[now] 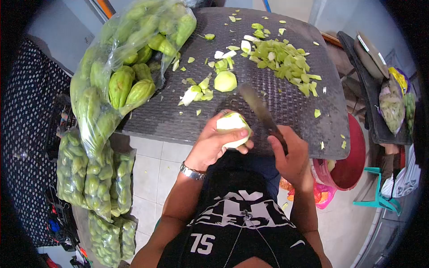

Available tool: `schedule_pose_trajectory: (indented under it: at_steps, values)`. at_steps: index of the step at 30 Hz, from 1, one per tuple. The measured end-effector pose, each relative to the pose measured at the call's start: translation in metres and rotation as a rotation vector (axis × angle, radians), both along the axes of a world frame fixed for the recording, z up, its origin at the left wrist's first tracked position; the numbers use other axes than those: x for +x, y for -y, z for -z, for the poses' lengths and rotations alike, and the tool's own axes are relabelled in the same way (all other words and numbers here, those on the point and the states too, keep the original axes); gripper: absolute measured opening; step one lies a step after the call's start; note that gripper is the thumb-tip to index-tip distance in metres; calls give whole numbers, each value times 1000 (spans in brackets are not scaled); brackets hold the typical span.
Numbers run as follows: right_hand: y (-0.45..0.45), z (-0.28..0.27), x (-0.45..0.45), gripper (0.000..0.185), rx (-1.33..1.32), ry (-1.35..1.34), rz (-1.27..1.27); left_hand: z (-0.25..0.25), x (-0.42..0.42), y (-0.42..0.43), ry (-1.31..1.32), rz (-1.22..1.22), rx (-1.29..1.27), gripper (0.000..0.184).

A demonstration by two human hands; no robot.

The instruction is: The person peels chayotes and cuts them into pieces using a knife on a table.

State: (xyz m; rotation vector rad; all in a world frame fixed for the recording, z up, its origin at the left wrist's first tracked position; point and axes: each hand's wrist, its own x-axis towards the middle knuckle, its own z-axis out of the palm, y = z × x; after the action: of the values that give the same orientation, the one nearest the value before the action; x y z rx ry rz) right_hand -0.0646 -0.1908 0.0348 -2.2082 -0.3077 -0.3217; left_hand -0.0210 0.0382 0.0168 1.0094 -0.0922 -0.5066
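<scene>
The left hand has its fingers clamped on a chayote. The right fingers are clamped on a knife. Green scraps lie far on the bench.

A knife blade blurs ahead of the right hand, whose grip hides much of the handle. A peeled vegetable obscures part of the left hand. The tabletop covers part of a red tub; the frame's bottom edge crops a black shirt.
</scene>
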Motion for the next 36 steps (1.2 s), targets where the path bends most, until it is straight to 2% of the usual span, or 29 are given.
schedule_pose_trajectory:
  at_steps: [1, 4, 5, 6, 9, 11, 13, 14, 17, 20, 23, 28, 29, 32, 35, 36]
  values:
    - [-1, 1, 3, 21, -128, 210, -11, 1, 0, -1, 7, 41, 29, 41]
    - [-1, -14, 7, 23, -296, 327, -38, 10, -2, 2, 100, 81, 97, 37]
    - [-1, -17, 7, 23, -352, 296, -72, 12, -4, 4, 148, 85, 133, 34]
    - [0, -19, 7, 23, -409, 266, -105, 15, -2, 8, 87, 44, 31, 29]
    - [-3, -21, 11, 25, -521, 223, -110, 26, -1, 22, 344, -100, 114, 25]
    - [-4, -20, 14, 28, -544, 170, -108, 27, -4, 22, 514, -130, 341, 24]
    - [-3, -18, 16, 32, -540, 78, -132, 0, -13, 24, 498, -123, 595, 25]
    - [-3, -18, 17, 33, -553, 68, -144, -1, -16, 26, 407, -157, 410, 30]
    - [-4, -20, 18, 35, -585, 47, -170, 15, -7, 26, 600, -230, 528, 26]
    - [-5, -21, 20, 37, -579, 49, -182, 15, -8, 26, 556, -226, 516, 25]
    - [-6, -21, 22, 42, -566, 55, -174, 16, -7, 23, 503, -166, 379, 26]
    - [-11, -19, 25, 46, -573, 47, -123, -3, -14, 25, 347, -90, 328, 29]
    - [-11, -19, 25, 44, -568, 53, -118, -3, -16, 25, 313, -71, 300, 29]
    - [-8, -12, 29, 37, -556, 91, -87, 4, -18, 25, 420, -103, 373, 29]
    - [23, 2, 53, 30, -584, 103, 40, -17, -33, 25, 251, -19, 346, 29]
    - [44, 3, 69, 27, -616, 60, 115, -15, -34, 23, 255, 55, 364, 43]
